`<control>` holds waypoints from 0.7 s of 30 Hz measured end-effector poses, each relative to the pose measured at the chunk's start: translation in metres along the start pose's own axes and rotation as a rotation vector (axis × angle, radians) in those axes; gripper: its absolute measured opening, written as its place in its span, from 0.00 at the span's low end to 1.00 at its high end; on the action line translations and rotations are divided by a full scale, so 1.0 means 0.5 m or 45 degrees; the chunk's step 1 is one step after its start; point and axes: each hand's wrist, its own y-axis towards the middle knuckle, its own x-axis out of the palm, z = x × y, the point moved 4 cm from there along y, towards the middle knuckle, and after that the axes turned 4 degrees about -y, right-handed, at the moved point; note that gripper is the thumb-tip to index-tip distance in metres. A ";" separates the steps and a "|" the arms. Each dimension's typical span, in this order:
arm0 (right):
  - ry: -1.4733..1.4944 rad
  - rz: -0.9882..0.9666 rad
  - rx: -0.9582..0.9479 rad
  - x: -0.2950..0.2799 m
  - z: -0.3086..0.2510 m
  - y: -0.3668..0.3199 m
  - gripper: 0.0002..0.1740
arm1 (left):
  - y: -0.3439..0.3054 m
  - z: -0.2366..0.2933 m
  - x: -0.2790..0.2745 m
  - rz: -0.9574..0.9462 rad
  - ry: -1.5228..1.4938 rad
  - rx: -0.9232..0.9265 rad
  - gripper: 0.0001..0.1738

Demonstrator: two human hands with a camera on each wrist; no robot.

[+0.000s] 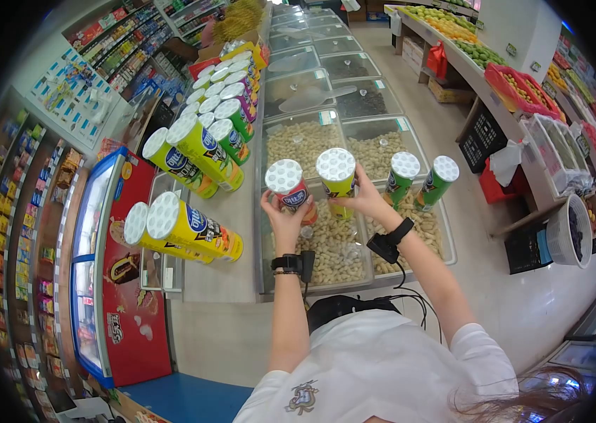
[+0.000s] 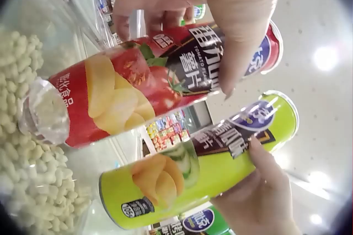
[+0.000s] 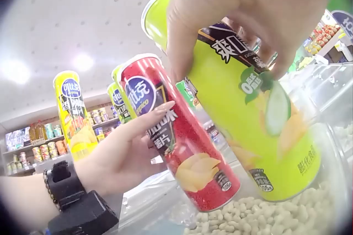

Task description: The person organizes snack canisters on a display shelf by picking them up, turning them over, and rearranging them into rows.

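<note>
My left hand (image 1: 285, 218) grips a red tomato-flavour chip can (image 2: 118, 94), thumb across its label. Just right of it, my right hand (image 1: 370, 199) holds a lime-green cucumber-flavour chip can (image 3: 259, 119) near its upper part. Both cans are over clear-lidded bins of peanuts (image 1: 333, 254), and the red can's shiny base shows close to the lid in the left wrist view. Their white dotted lids face up in the head view. Two green chip cans, a nearer-left one (image 1: 403, 173) and another (image 1: 436, 185), stand to the right of my right hand.
On the counter (image 1: 234, 225) at left stand two yellow cans (image 1: 206, 229), lime-green cans (image 1: 210, 158) and rows of green and purple cans. More lidded bins (image 1: 354, 67) stretch away ahead. A red freezer (image 1: 136, 282) is at left, a fruit stand (image 1: 481, 63) at right.
</note>
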 end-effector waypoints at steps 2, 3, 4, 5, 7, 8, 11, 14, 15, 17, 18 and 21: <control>0.067 -0.064 0.040 -0.005 0.002 0.000 0.56 | 0.007 -0.022 -0.010 -0.098 -0.119 -0.056 0.44; 0.104 -0.101 0.078 -0.008 -0.014 -0.002 0.56 | 0.011 -0.026 -0.016 -0.148 -0.153 -0.073 0.43; 0.116 -0.131 0.094 -0.010 -0.016 -0.001 0.55 | 0.015 -0.029 -0.022 -0.198 -0.186 -0.091 0.42; 0.127 -0.161 0.110 -0.011 -0.017 0.001 0.54 | 0.018 -0.031 -0.030 -0.250 -0.186 -0.103 0.42; 0.104 -0.206 0.102 -0.009 -0.002 0.006 0.54 | 0.018 -0.028 -0.039 -0.311 -0.117 -0.064 0.42; 0.086 -0.217 0.101 -0.008 0.006 0.008 0.53 | 0.016 -0.025 -0.043 -0.318 -0.049 -0.013 0.43; 0.078 -0.193 0.054 -0.001 0.019 0.013 0.52 | 0.009 -0.008 -0.028 -0.169 0.197 0.132 0.49; 0.144 -0.224 0.081 0.004 0.004 0.008 0.51 | -0.009 0.006 0.008 0.046 0.471 0.297 0.54; 0.162 -0.231 0.089 0.003 0.000 0.007 0.51 | -0.011 0.005 0.016 0.125 0.544 0.319 0.54; 0.158 -0.182 0.047 0.006 0.009 0.003 0.50 | -0.011 0.005 0.033 0.275 0.680 0.366 0.54; 0.157 -0.155 0.025 0.008 0.011 0.002 0.49 | -0.011 0.015 0.038 0.291 0.656 0.354 0.54; 0.173 -0.145 0.019 0.010 0.015 0.000 0.48 | 0.004 0.006 0.030 0.182 0.396 0.316 0.53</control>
